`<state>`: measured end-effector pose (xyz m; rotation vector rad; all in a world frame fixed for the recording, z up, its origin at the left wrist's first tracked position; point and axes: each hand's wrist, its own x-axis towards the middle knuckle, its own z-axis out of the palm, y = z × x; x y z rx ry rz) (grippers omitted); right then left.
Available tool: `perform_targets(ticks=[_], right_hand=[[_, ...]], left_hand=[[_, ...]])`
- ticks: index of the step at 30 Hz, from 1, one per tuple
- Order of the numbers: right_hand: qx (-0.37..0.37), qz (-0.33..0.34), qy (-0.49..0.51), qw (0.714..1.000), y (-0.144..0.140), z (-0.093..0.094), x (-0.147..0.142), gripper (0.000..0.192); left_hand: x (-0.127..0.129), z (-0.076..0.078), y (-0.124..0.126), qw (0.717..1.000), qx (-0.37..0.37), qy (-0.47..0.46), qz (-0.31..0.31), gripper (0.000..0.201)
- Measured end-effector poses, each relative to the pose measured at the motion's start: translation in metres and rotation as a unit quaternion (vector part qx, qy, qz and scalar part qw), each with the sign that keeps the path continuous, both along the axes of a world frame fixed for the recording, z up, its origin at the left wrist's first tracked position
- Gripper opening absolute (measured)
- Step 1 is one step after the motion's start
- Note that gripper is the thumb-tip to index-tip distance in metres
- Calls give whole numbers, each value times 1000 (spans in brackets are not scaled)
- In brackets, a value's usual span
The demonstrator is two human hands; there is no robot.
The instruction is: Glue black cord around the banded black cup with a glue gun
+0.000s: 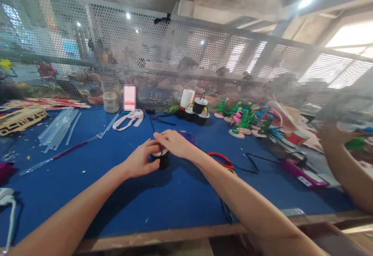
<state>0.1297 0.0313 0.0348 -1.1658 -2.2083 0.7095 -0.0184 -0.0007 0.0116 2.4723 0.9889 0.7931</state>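
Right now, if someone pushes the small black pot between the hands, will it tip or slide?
The small black pot looks squat and wide, so it probably slides rather than tips. It seems light, likely plastic. The left hand steadies its side, the right hand covers its top.

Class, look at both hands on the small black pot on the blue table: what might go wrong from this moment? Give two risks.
1. The left hand grips the small black pot from the side while the right hand covers its top; a slip may tip it.
2. A black cable and red loop lie just beside the right forearm, which might snag and drag them.
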Motion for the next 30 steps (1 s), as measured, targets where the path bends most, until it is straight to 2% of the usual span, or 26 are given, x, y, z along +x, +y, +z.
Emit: perform_targets(ticks=[3, 5, 8, 12, 15, 18, 26, 30], right_hand=[[-57, -4, 78, 995, -3, -5, -4, 26], [-75, -21, 155, 985, -5, -7, 1, 20], [-98, -42, 262, 959, -12, -8, 12, 16], [-121, -66, 354, 925, -21, -14, 25, 20], [-132, -94, 370, 915, -23, -22, 30, 22], [-142, -106, 362, 915, -23, -27, 33, 23], [-149, -93, 367, 913, -22, -32, 36, 24], [-176, -74, 388, 902, -22, -32, 35, 23]], left_hand=[[0, 0, 1, 1000, 3, 12, 6, 3], [-1, -1, 2, 1000, -19, -12, -11, 9], [-3, -1, 5, 991, -102, -85, -27, 24], [-4, -2, 7, 961, -226, -158, -37, 30], [-3, -2, 6, 943, -275, -185, -40, 34], [-1, -1, 5, 936, -293, -191, -44, 32], [-2, -1, 3, 908, -324, -248, -92, 14], [-3, 2, 2, 887, -359, -273, -102, 16]])
